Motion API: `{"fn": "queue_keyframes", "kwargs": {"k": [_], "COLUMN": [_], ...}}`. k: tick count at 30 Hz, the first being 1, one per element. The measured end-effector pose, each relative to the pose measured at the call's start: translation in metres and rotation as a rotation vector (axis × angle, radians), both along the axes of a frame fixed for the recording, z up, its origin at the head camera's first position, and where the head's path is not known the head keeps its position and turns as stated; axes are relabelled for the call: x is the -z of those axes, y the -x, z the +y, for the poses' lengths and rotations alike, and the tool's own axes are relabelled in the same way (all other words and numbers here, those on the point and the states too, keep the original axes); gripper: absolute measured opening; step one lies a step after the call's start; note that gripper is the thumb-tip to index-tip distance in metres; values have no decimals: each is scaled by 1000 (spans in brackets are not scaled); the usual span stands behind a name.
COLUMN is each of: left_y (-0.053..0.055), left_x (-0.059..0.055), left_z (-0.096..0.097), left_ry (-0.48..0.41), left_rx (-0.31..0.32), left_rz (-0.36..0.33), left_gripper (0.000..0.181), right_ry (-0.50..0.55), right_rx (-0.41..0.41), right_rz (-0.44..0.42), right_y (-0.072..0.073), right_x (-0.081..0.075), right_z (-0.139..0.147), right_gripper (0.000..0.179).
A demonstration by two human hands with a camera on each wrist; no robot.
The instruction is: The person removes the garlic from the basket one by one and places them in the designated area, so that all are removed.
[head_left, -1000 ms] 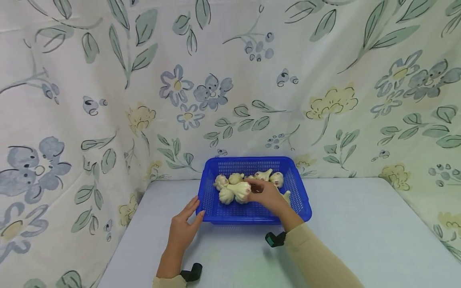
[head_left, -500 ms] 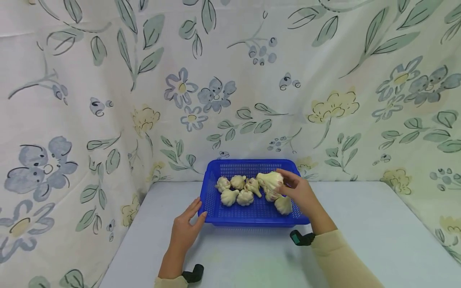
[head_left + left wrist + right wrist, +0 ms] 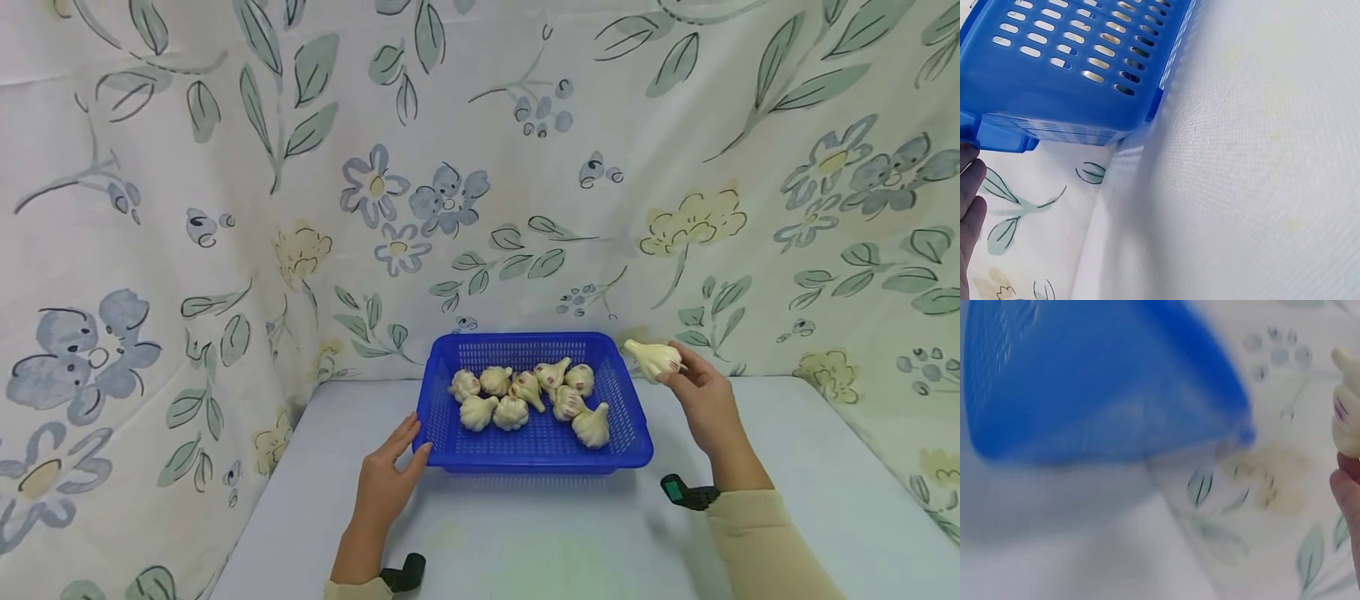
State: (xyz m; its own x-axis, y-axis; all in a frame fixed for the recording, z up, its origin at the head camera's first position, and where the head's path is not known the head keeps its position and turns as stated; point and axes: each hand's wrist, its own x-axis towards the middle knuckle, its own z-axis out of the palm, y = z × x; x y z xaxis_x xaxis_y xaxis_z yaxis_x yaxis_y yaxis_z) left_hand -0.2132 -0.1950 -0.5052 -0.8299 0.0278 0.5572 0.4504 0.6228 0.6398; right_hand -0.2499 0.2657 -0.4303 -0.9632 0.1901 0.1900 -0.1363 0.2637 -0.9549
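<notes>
A garlic bulb (image 3: 656,361) is pinched by its root end between the thumb and fingers of my right hand (image 3: 705,404), with its stem pointing left. Hand and bulb are past the right rim of a blue plastic basket (image 3: 525,460); the right wrist view shows the bulb (image 3: 1349,412) at its right edge. Several more garlic bulbs (image 3: 511,412) lie inside the basket. At the basket's front left corner, my left hand (image 3: 388,477) rests against the rim with fairly straight fingers. In the left wrist view those fingers (image 3: 972,194) are right at the basket's rim.
The basket stands on a white table (image 3: 517,533) near its back edge. Behind hangs a floral cloth (image 3: 495,167), which also covers the sides. Black wrist cameras (image 3: 405,573) are strapped to both wrists.
My right hand has carried the garlic bulb from over the middle of the basket rightward, past its right rim. My left hand has stayed at the basket's corner.
</notes>
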Motion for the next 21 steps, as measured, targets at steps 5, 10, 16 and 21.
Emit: {"fn": "queue_keyframes", "kwargs": {"k": [5,10,16,21], "left_y": [0,-1,1,0], "left_x": [-1,-1,2,1], "left_z": [2,2,1,1], "left_ry": [9,11,13,15], "left_rx": [-11,-15,-11,-14], "left_rz": [9,-10,-8,-9], "left_gripper": [44,44,45,45], "right_ry": [48,49,98,115], "right_rx": [93,161,182,214], "right_rz": [-98,-225,-331,-358], "right_y": [3,9,11,12], "right_x": [21,55,82,92], "right_z": [21,36,45,46], "right_gripper": [69,72,73,73]}}
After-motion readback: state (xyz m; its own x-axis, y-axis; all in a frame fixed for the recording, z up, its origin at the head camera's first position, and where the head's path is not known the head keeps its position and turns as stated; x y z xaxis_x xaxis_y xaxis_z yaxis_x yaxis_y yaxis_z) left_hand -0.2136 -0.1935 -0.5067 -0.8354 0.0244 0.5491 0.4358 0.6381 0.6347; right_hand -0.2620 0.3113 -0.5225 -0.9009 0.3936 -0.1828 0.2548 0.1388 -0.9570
